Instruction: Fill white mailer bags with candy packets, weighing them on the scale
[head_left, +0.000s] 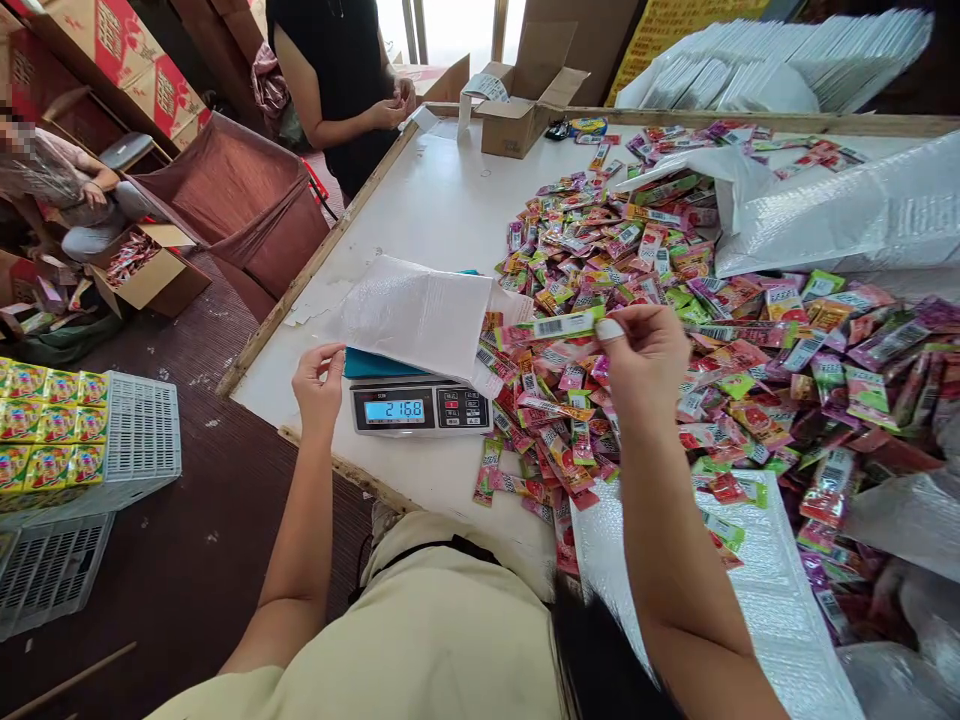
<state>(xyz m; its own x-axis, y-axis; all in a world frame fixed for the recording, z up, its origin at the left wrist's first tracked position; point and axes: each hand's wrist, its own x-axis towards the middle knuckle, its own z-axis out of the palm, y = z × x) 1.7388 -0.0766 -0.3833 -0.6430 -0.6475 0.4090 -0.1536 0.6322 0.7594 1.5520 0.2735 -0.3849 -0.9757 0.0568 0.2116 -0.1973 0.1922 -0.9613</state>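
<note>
A slim green and pink snack packet (551, 327) is pinched between the thumb and fingers of my right hand (646, 350), just above the heap of similar packets (577, 400). My left hand (319, 380) has its fingers curled together at the left corner of the scale's teal plate (375, 365); whether anything is between them I cannot make out. On that plate lies a white bubble mailer (420, 310), its right end toward the heap. The digital scale (420, 405) shows 216.8 on its lit display.
Bubble mailers lie at the right (840, 210) and by my right forearm (720, 580). A mailer stack (772, 70) and a small carton (510, 125) stand at the back. Two other people are beyond the table; plastic crates (142, 430) stand left.
</note>
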